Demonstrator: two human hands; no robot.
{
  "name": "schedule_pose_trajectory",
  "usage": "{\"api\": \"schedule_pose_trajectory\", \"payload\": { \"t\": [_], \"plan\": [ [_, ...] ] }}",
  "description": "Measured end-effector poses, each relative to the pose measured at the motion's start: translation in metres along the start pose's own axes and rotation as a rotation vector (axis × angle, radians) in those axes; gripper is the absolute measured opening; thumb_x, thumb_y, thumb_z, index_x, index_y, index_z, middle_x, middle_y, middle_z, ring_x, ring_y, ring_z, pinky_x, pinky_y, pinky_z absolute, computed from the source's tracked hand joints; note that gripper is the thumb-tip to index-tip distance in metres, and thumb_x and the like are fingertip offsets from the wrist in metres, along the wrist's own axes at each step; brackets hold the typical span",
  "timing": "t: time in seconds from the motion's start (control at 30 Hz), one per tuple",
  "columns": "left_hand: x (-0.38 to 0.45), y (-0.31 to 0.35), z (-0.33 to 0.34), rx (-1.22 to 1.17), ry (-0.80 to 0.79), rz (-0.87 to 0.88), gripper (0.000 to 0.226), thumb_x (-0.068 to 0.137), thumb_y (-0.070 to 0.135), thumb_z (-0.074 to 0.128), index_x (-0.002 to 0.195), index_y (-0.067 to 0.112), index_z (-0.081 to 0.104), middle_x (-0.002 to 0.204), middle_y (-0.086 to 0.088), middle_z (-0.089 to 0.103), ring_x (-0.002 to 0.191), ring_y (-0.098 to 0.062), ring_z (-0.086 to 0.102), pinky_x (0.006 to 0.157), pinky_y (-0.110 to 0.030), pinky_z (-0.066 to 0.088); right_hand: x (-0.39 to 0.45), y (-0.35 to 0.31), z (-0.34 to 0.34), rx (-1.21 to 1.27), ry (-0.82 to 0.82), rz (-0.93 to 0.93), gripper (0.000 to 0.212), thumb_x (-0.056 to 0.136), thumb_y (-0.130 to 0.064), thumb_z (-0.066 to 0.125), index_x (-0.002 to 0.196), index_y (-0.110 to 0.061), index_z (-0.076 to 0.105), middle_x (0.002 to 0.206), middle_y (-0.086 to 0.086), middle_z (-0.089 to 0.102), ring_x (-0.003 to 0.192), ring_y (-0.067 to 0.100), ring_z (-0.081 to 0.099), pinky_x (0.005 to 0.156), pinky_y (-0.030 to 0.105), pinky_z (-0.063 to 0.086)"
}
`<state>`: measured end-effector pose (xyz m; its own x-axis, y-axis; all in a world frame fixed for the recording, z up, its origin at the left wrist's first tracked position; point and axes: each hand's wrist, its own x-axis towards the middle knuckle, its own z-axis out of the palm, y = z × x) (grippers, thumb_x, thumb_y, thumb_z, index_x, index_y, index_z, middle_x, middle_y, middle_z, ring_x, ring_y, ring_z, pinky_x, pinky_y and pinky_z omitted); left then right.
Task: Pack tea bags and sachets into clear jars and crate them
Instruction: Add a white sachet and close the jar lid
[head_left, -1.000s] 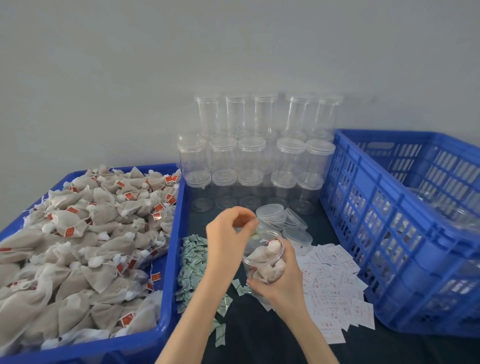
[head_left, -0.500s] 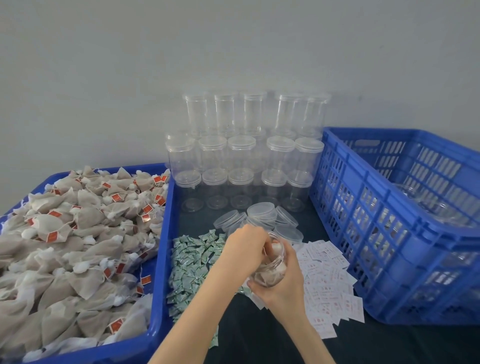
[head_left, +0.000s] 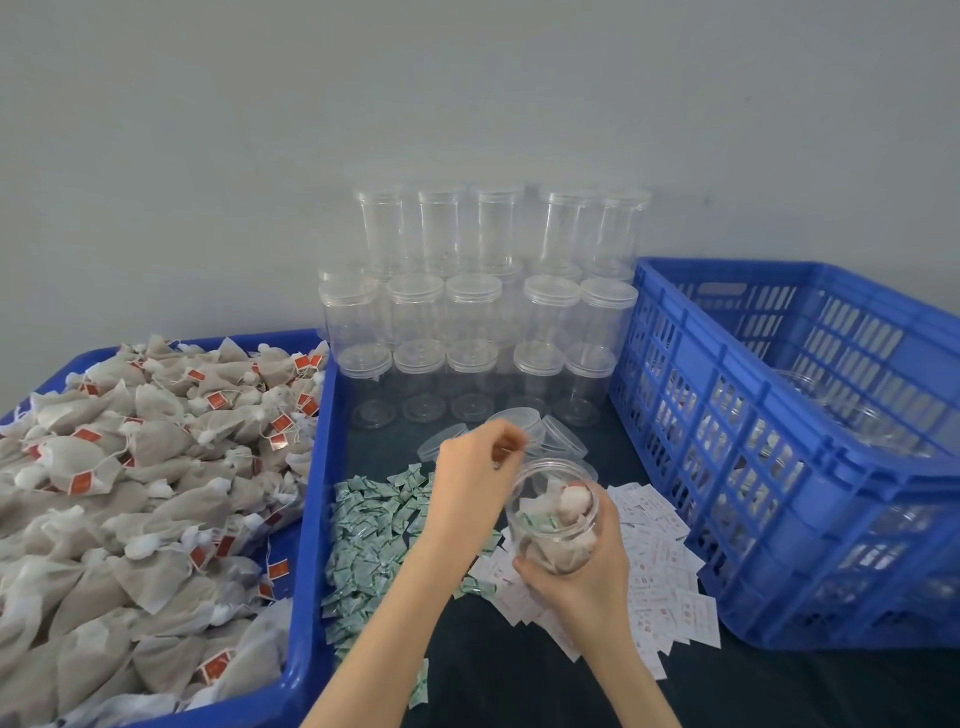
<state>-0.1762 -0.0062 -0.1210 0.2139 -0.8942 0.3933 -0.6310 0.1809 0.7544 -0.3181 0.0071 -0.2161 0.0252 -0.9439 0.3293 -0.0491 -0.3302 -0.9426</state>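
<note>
My right hand (head_left: 576, 582) grips a clear open jar (head_left: 553, 512) from below and tilts it towards me. Inside it lie tea bags, a green sachet and something white and reddish. My left hand (head_left: 470, 486) hovers just left of the jar's mouth; its fingers are loosely curled and I see nothing in them. Under the hands, a pile of green sachets (head_left: 371, 525) and a spread of white sachets (head_left: 662, 566) lie on the dark table. Mesh tea bags (head_left: 156, 488) with red tags fill the blue bin (head_left: 310, 525) on the left.
Empty lidded jars (head_left: 483, 322) are stacked in three tiers against the wall. Loose clear lids (head_left: 522, 418) lie in front of them. A tall blue slatted crate (head_left: 769, 467) stands at the right with clear jars (head_left: 862, 421) inside.
My left hand dipped into the jar's mouth, then came back out and up to the left. The jar is tilted more towards me, still in my right hand.
</note>
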Motion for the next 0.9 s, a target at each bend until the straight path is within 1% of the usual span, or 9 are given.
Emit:
{"api": "schedule_pose_trajectory", "payload": {
  "t": [0.07, 0.13, 0.2, 0.33, 0.47, 0.57, 0.63, 0.77, 0.9],
  "plan": [
    [0.002, -0.015, 0.008, 0.057, 0.048, -0.092, 0.016, 0.089, 0.009, 0.06, 0.091, 0.024, 0.066, 0.084, 0.014, 0.066, 0.073, 0.004, 0.059, 0.065, -0.006, 0.044, 0.002, -0.002, -0.01, -0.023, 0.042, -0.044, 0.091, 0.047, -0.027, 0.089, 0.122, -0.056, 0.048, 0.113, -0.023, 0.063, 0.106, 0.002, 0.063, 0.084, 0.015, 0.053],
    [0.0, -0.035, 0.024, 0.22, -0.101, -0.164, 0.017, 0.092, 0.012, 0.058, 0.106, 0.018, 0.066, 0.1, 0.004, 0.07, 0.084, -0.007, 0.063, 0.074, -0.016, 0.05, 0.004, -0.002, -0.02, -0.046, 0.061, -0.057, 0.098, 0.051, -0.01, 0.094, 0.123, -0.057, 0.046, 0.114, -0.026, 0.062, 0.108, 0.0, 0.061, 0.085, 0.012, 0.049],
    [-0.006, -0.051, 0.044, 0.388, -0.308, -0.184, 0.026, 0.092, 0.021, 0.06, 0.117, 0.018, 0.064, 0.111, 0.0, 0.069, 0.098, -0.016, 0.064, 0.086, -0.031, 0.052, 0.006, 0.0, -0.029, -0.049, 0.075, -0.052, 0.102, 0.054, 0.002, 0.094, 0.127, -0.051, 0.046, 0.115, -0.025, 0.061, 0.11, 0.001, 0.06, 0.086, 0.01, 0.048],
    [-0.021, -0.061, 0.079, 0.478, -0.455, -0.188, 0.034, 0.09, 0.035, 0.06, 0.122, 0.021, 0.062, 0.117, -0.001, 0.065, 0.109, -0.02, 0.059, 0.086, -0.031, 0.047, 0.009, 0.004, -0.045, -0.044, 0.102, -0.024, 0.103, 0.054, 0.005, 0.094, 0.139, -0.029, 0.046, 0.124, -0.01, 0.061, 0.115, 0.006, 0.06, 0.09, 0.013, 0.05],
    [-0.025, -0.062, 0.096, 0.553, -0.424, -0.122, 0.028, 0.087, 0.034, 0.06, 0.109, 0.018, 0.068, 0.112, -0.001, 0.059, 0.105, -0.02, 0.054, 0.081, -0.033, 0.048, 0.01, 0.008, -0.056, -0.043, 0.139, -0.019, 0.106, 0.053, 0.002, 0.095, 0.14, -0.033, 0.046, 0.125, -0.008, 0.062, 0.114, 0.006, 0.061, 0.092, 0.018, 0.051],
    [-0.025, -0.064, 0.101, 0.553, -0.402, -0.122, 0.027, 0.089, 0.034, 0.061, 0.112, 0.022, 0.067, 0.114, 0.002, 0.058, 0.108, -0.017, 0.051, 0.081, -0.031, 0.047, 0.01, 0.009, -0.06, -0.071, 0.163, -0.058, 0.106, 0.052, 0.003, 0.095, 0.125, -0.059, 0.048, 0.115, -0.022, 0.063, 0.108, -0.003, 0.061, 0.084, 0.008, 0.049],
    [-0.025, -0.065, 0.101, 0.537, -0.391, -0.136, 0.028, 0.089, 0.035, 0.062, 0.115, 0.025, 0.066, 0.115, 0.004, 0.058, 0.11, -0.016, 0.051, 0.083, -0.031, 0.047, 0.01, 0.009, -0.062, -0.091, 0.171, -0.076, 0.107, 0.049, 0.001, 0.095, 0.117, -0.066, 0.048, 0.112, -0.029, 0.061, 0.105, -0.007, 0.06, 0.081, 0.003, 0.045],
    [-0.024, -0.066, 0.099, 0.461, -0.339, -0.185, 0.025, 0.088, 0.029, 0.065, 0.113, 0.026, 0.066, 0.113, 0.007, 0.062, 0.108, -0.013, 0.055, 0.079, -0.027, 0.045, 0.008, 0.01, -0.063, -0.081, 0.148, -0.078, 0.106, 0.05, 0.003, 0.095, 0.117, -0.065, 0.049, 0.113, -0.029, 0.06, 0.107, -0.005, 0.059, 0.083, 0.005, 0.046],
    [-0.021, -0.063, 0.091, 0.384, -0.268, -0.261, 0.008, 0.089, 0.027, 0.058, 0.091, 0.027, 0.066, 0.095, 0.009, 0.066, 0.088, -0.012, 0.059, 0.07, -0.03, 0.049, 0.009, 0.014, -0.063, -0.066, 0.145, -0.081, 0.101, 0.052, 0.005, 0.094, 0.118, -0.058, 0.052, 0.112, -0.025, 0.061, 0.106, -0.002, 0.061, 0.08, 0.005, 0.047]
  ]
}}
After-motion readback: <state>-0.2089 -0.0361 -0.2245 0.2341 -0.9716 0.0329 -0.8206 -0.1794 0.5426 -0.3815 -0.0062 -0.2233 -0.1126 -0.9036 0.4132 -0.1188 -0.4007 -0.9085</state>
